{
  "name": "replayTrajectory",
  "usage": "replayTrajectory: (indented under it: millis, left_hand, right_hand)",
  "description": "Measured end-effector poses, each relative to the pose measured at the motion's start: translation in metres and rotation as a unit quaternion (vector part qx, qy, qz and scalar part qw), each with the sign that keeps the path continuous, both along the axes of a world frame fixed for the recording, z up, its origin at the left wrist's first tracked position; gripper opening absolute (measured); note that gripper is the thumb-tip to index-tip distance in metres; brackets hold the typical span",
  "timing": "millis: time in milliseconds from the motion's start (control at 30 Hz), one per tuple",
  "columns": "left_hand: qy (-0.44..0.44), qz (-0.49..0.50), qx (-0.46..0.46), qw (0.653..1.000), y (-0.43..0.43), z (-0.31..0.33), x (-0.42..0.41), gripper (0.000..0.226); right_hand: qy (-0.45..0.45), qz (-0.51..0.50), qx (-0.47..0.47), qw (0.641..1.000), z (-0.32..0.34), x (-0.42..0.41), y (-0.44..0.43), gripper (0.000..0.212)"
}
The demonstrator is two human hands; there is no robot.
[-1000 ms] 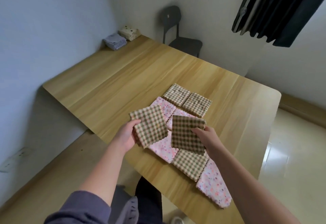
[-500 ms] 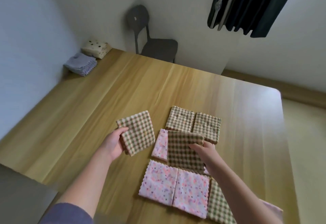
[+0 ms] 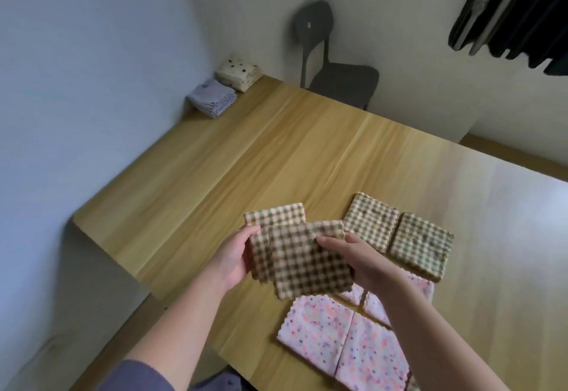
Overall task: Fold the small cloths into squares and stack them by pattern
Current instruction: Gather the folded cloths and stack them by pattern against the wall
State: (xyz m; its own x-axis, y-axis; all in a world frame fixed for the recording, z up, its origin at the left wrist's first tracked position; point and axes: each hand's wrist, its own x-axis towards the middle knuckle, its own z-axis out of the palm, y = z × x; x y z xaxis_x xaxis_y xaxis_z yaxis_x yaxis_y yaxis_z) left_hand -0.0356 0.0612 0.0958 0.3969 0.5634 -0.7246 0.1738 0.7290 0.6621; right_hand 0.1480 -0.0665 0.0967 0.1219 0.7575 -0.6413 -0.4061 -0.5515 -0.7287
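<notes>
Our wooden table [image 3: 276,160] carries everything. Its far corner seems to serve for finished piles: a lilac stack [image 3: 212,98] and a spotted stack [image 3: 238,72] sit side by side near the wall, well apart from the working area. Nearer us the folded cloths lie grouped by pattern, pink floral squares [image 3: 316,329] toward the near edge and two checked squares [image 3: 372,221] touching each other beyond them. Above the table we hold two more, overlapping, probably to join them into one pile. Our left hand [image 3: 233,258] pinches the rear checked square [image 3: 276,215], thumb on top. Our right hand [image 3: 362,261] pinches the front checked square [image 3: 307,264] likewise. The fingers beneath are hidden, so we cannot tell their spread.
</notes>
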Motion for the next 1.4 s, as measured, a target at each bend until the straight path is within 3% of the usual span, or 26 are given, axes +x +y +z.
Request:
replayTrajectory:
  millis: [67,300,500,733,900,1033,1200,1300,1400]
  left_hand:
    - [-0.013,-0.004,0.001,1.0,0.004,0.006,-0.006,0.03]
    - [-0.072,-0.035,-0.006,0.997,0.065,0.015,-0.033,0.041]
    - [-0.098,-0.029,-0.015,0.995,0.188,-0.003,-0.071,0.039]
    - [-0.123,-0.025,-0.031,0.992,0.294,-0.012,-0.142,0.041]
    - [-0.14,-0.062,0.017,0.988,0.333,-0.019,-0.157,0.086]
    - [-0.12,0.012,0.009,0.993,0.355,-0.024,-0.159,0.045]
    - [-0.14,0.105,-0.017,0.984,0.394,-0.041,-0.154,0.035]
    - [-0.177,0.156,-0.05,0.97,0.416,-0.052,-0.143,0.031]
    - [-0.186,0.202,-0.09,0.957,0.432,-0.066,-0.13,0.022]
  right_hand:
    - [0.026,0.019,-0.002,0.999,0.002,-0.013,0.018,0.035]
    - [0.027,-0.014,-0.007,1.0,0.008,-0.048,0.109,0.024]
    - [0.013,-0.079,-0.014,0.997,-0.008,-0.09,0.222,0.02]
    - [0.007,-0.063,-0.037,0.997,-0.01,-0.155,0.338,0.023]
    - [-0.041,-0.026,-0.042,0.998,-0.012,-0.168,0.389,0.023]
    - [-0.059,0.003,-0.03,0.998,-0.019,-0.174,0.421,0.024]
    - [-0.131,0.013,0.013,0.991,-0.046,-0.168,0.46,0.035]
    - [-0.085,0.012,0.019,0.996,-0.067,-0.147,0.482,0.053]
    - [-0.031,0.028,0.0,0.999,-0.087,-0.123,0.505,0.044]
